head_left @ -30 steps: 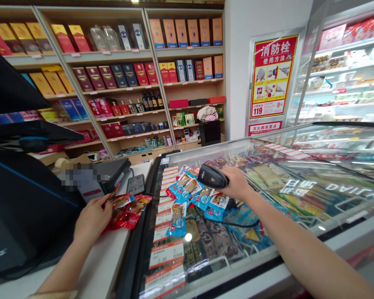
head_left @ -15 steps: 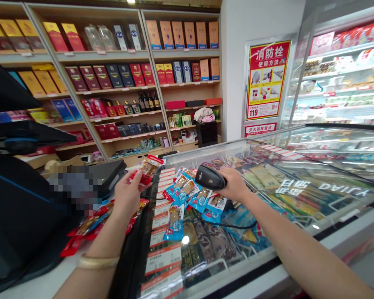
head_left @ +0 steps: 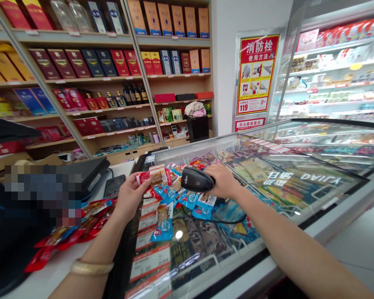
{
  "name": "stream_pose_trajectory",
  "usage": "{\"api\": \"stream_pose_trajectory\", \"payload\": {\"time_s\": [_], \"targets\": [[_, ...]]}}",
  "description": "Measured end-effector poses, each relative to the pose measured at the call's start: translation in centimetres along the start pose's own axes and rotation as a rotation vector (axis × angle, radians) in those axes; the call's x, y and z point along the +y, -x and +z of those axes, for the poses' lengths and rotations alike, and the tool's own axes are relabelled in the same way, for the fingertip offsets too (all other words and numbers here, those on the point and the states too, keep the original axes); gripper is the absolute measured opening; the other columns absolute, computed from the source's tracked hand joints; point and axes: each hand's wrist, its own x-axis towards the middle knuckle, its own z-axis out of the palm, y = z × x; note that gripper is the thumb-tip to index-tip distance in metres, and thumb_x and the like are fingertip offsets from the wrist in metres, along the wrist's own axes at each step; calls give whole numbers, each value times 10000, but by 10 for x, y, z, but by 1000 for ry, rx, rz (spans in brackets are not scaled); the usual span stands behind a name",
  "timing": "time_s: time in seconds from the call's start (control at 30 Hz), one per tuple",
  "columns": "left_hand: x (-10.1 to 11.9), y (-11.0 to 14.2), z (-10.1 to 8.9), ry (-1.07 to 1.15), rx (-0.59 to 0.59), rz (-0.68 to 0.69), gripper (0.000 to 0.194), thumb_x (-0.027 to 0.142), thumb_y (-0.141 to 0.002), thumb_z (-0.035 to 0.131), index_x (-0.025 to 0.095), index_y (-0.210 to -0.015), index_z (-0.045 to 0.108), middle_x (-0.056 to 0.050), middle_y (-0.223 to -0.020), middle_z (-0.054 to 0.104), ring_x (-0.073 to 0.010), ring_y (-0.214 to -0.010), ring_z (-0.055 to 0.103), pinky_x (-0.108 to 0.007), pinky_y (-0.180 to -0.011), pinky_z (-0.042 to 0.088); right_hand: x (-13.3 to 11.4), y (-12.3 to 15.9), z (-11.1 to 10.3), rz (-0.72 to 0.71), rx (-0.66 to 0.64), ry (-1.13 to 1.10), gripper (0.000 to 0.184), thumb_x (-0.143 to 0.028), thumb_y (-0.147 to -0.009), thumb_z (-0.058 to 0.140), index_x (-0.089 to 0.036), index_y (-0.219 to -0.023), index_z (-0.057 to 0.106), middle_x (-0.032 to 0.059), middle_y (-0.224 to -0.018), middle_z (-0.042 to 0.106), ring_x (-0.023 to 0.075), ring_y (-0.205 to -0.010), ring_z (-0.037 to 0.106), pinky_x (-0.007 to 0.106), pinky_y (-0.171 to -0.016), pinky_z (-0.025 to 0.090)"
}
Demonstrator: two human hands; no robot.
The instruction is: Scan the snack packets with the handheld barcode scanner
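My left hand (head_left: 129,197) pinches a red snack packet (head_left: 154,177) and holds it up just left of a black barcode scanner (head_left: 197,181). My right hand (head_left: 222,181) grips the scanner, whose head points at the packet. Both hover over the glass lid of a chest freezer (head_left: 302,199). Several blue snack packets (head_left: 165,216) lie on the glass below the scanner. The scanner's black cable (head_left: 224,221) runs over the lid. A pile of red snack packets (head_left: 71,232) lies on the white counter (head_left: 59,272) to the left.
Wooden shelves (head_left: 118,79) with boxed liquor and bottles fill the back wall. A black register terminal (head_left: 9,137) stands at the far left. A red fire-hydrant poster (head_left: 257,72) hangs on the wall. A glass refrigerated case (head_left: 333,70) is at the right.
My left hand picked one red packet out of the pile on the counter and raised it rightward to the scanner. The right hand with the scanner stayed over the freezer lid. The camera turned slightly right.
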Motion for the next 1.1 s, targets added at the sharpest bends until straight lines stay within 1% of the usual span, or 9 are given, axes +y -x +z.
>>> {"api": "stream_pose_trajectory", "payload": {"time_s": [0.3, 0.43, 0.57, 0.67, 0.77, 0.83, 0.93, 1.0, 1.1], "targets": [[-2, 1, -1, 6, -9, 0, 647, 530, -495, 896, 157, -954, 636, -20, -791, 717, -171, -693, 676, -281, -654, 561, 1, 0, 1, 23, -5, -19, 247, -385, -765, 686, -184, -909, 681, 81, -806, 697, 229, -777, 591, 330, -691, 360], [-12, 5, 6, -5, -112, -27, 746, 583, -568, 848, 147, -1140, 649, -62, -886, 740, -227, -807, 706, -365, -747, 585, 6, 3, 2, 52, 62, -22, 289, -361, -761, 698, -176, -983, 692, 92, -858, 709, 239, -804, 604, 338, -724, 383], [-25, 9, 17, -331, -297, 113, 680, 542, -693, 749, 161, -1248, 659, -108, -1069, 733, -292, -1024, 679, -475, -946, 534, 11, 5, 2, 73, 89, -4, 320, -379, -750, 719, -172, -993, 691, 103, -879, 706, 247, -815, 605, 345, -744, 405], [-27, 9, 18, -669, -288, 358, 589, 448, -743, 678, 183, -1269, 664, -135, -1268, 663, -300, -1189, 608, -465, -1075, 439, 12, 5, 4, 81, 96, 5, 302, -373, -764, 705, -171, -989, 695, 105, -879, 710, 246, -813, 608, 345, -738, 410], [-18, 9, 8, -978, -213, 443, 569, 399, -785, 620, 206, -1320, 635, -149, -1327, 624, -307, -1204, 588, -449, -1060, 430, 12, 6, 5, 88, 88, 9, 314, -367, -769, 698, -168, -1012, 701, 106, -894, 721, 251, -832, 618, 348, -745, 414], [-8, 9, -5, -1227, -103, 394, 521, 419, -780, 622, 212, -1255, 673, -170, -1280, 641, -348, -1154, 597, -483, -1005, 439, 12, 6, 6, 93, 82, 13, 331, -370, -766, 700, -171, -1030, 704, 104, -889, 724, 253, -835, 621, 347, -744, 415], [3, 8, -31, -1541, 24, 248, 456, 502, -693, 688, 173, -1003, 747, -238, -1159, 667, -446, -1104, 584, -553, -932, 427, 12, 6, 6, 100, 84, 13, 340, -369, -769, 701, -171, -1045, 710, 96, -856, 717, 246, -818, 619, 336, -730, 413], [6, 6, -47, -1627, 31, 152, 421, 524, -614, 739, 155, -816, 742, -274, -1084, 676, -501, -1096, 574, -584, -908, 413, 12, 6, 5, 106, 85, 8, 339, -364, -769, 705, -172, -1048, 713, 92, -850, 719, 243, -820, 622, 331, -729, 412], [0, 1, -61, -1588, 2, 88, 306, 441, -532, 786, 174, -620, 667, -279, -1044, 692, -528, -1120, 564, -607, -924, 381, 11, 6, 5, 112, 76, 4, 326, -352, -762, 713, -173, -1034, 719, 94, -864, 728, 247, -831, 629, 333, -731, 411]]}}
